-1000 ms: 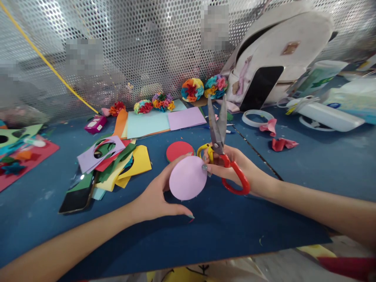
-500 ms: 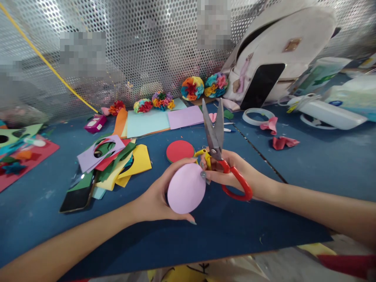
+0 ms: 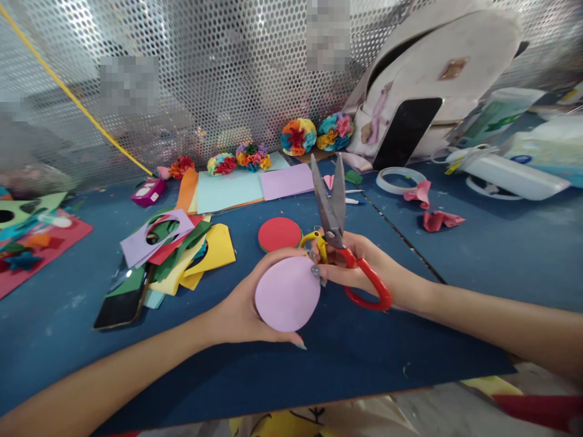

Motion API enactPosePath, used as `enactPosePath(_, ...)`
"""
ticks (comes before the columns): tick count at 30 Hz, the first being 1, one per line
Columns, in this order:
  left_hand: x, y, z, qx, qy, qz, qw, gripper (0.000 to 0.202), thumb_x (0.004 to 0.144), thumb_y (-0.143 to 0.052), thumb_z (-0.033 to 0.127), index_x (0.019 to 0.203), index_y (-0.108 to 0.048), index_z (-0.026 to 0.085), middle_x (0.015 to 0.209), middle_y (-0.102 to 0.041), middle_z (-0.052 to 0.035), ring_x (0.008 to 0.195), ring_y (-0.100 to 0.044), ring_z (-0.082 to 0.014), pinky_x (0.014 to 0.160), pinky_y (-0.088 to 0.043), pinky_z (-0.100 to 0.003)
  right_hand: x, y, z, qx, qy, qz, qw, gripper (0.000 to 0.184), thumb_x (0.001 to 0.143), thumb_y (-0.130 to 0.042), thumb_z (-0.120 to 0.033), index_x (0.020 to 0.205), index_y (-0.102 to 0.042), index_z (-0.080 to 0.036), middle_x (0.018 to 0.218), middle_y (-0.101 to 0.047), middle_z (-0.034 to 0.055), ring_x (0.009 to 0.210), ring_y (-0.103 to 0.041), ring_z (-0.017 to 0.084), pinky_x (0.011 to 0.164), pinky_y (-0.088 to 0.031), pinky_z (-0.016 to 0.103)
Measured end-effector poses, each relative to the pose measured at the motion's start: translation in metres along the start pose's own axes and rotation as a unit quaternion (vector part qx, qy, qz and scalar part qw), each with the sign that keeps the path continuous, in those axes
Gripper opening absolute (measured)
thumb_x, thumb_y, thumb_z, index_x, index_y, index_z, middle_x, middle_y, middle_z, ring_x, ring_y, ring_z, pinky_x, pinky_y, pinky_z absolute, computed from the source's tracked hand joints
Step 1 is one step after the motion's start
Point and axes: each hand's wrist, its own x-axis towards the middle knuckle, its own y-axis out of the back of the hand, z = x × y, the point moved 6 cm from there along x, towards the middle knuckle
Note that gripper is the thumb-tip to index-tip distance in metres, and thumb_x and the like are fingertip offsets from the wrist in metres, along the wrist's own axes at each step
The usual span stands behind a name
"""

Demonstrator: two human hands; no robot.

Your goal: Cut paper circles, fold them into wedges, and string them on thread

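- The left forearm [image 3: 113,379] and the right forearm [image 3: 494,321] are bare, slim and smooth, with no sleeve, watch or bracelet on view.
- The left hand [image 3: 241,312] and the right hand [image 3: 364,267] are bare and slender, with long fingers.
- The fingernails [image 3: 315,271] are long and tapered, with glossy grey-blue polish.
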Motion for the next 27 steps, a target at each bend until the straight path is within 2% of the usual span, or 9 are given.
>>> enactPosePath(4, -0.001, -0.001, -0.003, 0.009, 0.016, 0.003, 1.000, 0.099, 0.065, -0.098, 0.038, 0.150, -0.049, 0.030, 0.153, -0.053, -0.0135, 0.146, -0.046, -0.0393, 0.122, -0.037, -0.059, -0.001, 0.000, 0.001, 0.003, 0.001, -0.003, 1.000, 0.033, 0.080, -0.083, -0.041, 0.087, -0.057, -0.021, 0.081, -0.059, -0.0015, 0.071, -0.057, 0.013, 0.066, -0.053, 0.027)
enactPosePath(8, 0.000, -0.004, -0.003, -0.025, 0.015, -0.003, 1.000, 0.103, 0.068, -0.097, 0.036, 0.155, -0.043, 0.028, 0.154, -0.050, -0.0155, 0.149, -0.044, -0.0369, 0.125, -0.035, -0.055, -0.003, 0.001, 0.005, 0.004, -0.004, -0.001, 1.000, 0.031, 0.083, -0.082, -0.040, 0.090, -0.058, -0.022, 0.080, -0.060, -0.0019, 0.070, -0.056, 0.013, 0.065, -0.051, 0.026)
enactPosePath(12, 0.001, -0.007, -0.006, -0.042, 0.037, -0.016, 0.998, 0.107, 0.068, -0.096, 0.036, 0.158, -0.039, 0.024, 0.154, -0.050, -0.0188, 0.153, -0.037, -0.0377, 0.126, -0.031, -0.057, -0.003, 0.006, 0.011, -0.004, -0.008, 0.015, 1.000, 0.029, 0.085, -0.081, -0.040, 0.094, -0.059, -0.023, 0.080, -0.062, -0.0012, 0.070, -0.057, 0.014, 0.066, -0.051, 0.026)
enactPosePath(18, 0.001, -0.013, -0.010, -0.069, 0.106, -0.038, 0.991, 0.111, 0.066, -0.096, 0.041, 0.159, -0.039, 0.021, 0.145, -0.061, -0.0195, 0.148, -0.046, -0.0374, 0.126, -0.032, -0.057, -0.002, 0.008, 0.015, -0.015, 0.000, 0.023, 1.000, 0.031, 0.085, -0.081, -0.042, 0.095, -0.059, -0.024, 0.080, -0.062, -0.0012, 0.071, -0.058, 0.015, 0.067, -0.053, 0.027)
enactPosePath(23, 0.003, -0.019, -0.004, -0.167, 0.126, -0.041, 0.977, 0.087, 0.082, -0.080, 0.060, 0.153, -0.048, 0.022, 0.136, -0.067, -0.0180, 0.142, -0.054, -0.0338, 0.117, -0.046, -0.050, -0.004, 0.002, 0.007, -0.024, 0.021, 0.011, 0.999, 0.027, 0.085, -0.079, -0.039, 0.092, -0.058, -0.023, 0.082, -0.062, -0.0014, 0.071, -0.060, 0.014, 0.067, -0.055, 0.027)
enactPosePath(27, 0.003, -0.020, -0.003, -0.202, 0.140, -0.031, 0.969, 0.077, 0.085, -0.078, 0.061, 0.149, -0.054, 0.026, 0.134, -0.069, -0.0143, 0.130, -0.063, -0.0299, 0.113, -0.051, -0.047, -0.005, 0.000, 0.003, -0.023, 0.035, 0.007, 0.999, 0.022, 0.087, -0.077, -0.033, 0.090, -0.059, -0.023, 0.083, -0.062, -0.0009, 0.074, -0.063, 0.014, 0.069, -0.056, 0.027)
